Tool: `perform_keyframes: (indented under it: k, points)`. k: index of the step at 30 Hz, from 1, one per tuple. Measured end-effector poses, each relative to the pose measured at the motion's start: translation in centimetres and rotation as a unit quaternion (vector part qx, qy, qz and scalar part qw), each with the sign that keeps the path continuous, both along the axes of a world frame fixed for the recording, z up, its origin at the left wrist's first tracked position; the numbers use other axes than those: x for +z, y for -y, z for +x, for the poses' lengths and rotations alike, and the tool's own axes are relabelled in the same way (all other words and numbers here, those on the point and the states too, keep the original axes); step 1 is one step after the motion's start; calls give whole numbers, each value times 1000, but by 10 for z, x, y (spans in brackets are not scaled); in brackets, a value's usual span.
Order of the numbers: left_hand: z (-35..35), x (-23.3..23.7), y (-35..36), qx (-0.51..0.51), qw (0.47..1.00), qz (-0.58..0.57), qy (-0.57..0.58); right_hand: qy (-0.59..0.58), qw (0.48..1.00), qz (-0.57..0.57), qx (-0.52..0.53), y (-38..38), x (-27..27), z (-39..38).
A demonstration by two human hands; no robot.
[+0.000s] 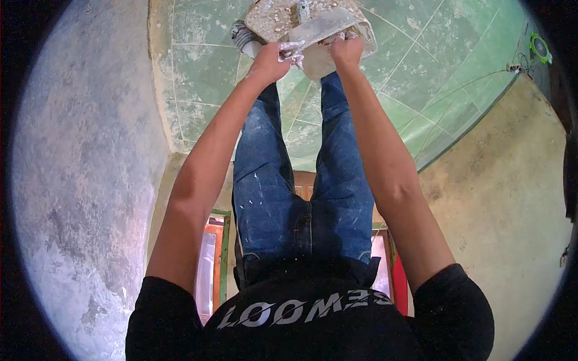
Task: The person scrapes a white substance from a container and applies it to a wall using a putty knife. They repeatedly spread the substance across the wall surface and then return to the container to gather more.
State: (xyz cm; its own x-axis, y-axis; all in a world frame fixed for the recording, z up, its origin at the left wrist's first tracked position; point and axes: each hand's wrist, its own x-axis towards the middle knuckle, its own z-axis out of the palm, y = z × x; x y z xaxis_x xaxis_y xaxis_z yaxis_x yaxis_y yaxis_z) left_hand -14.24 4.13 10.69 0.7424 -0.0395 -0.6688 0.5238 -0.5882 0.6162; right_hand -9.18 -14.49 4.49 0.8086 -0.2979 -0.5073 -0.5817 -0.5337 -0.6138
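My left hand (278, 61), its fingers coated in white paste, is held apart-fingered right by the left end of a wide, flat putty blade (325, 27). My right hand (347, 50) closes on the blade's lower edge near its right end, fingertips smeared white. Beneath the blade hangs or stands a whitish container (318, 60), partly covered by the hands. Behind it lies a paste-spattered board (268, 17), and a small tool's handle (303, 11) sticks up over it.
Green tiles (403, 48) with white smears cover the floor. One foot in a striped sock (242, 37) stands beside the board. A patchy grey wall (90, 156) rises at left, a yellowish wall (500, 198) at right. A round green-rimmed device (540, 48) sits far right, near a cable.
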Motion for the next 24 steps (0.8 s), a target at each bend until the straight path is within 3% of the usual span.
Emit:
perform_keyframes:
  k: [3,5,8,14,18,20,24]
  points:
    - [-2,-1,1,7,1000,9,19,6,1000,-14,15,8,-32,-7]
    - [3,11,1,6,1000,3,22,9,996,-64,65,5,-18,-4]
    - [3,5,1,4,1000,-13,15,63,988,-39,137,1,9,1]
    - [3,6,1,5,1000,-13,-3,96,975,-21,197,2,7,6]
    - [-2,7,4,9,1000,19,12,62,980,-10,190,4,21,7]
    - [-3,2,4,20,1000,-17,-8,-15,978,14,209,7,19,5]
    - [-7,-5,6,41,998,-25,-43,11,974,39,222,-1,9,-12]
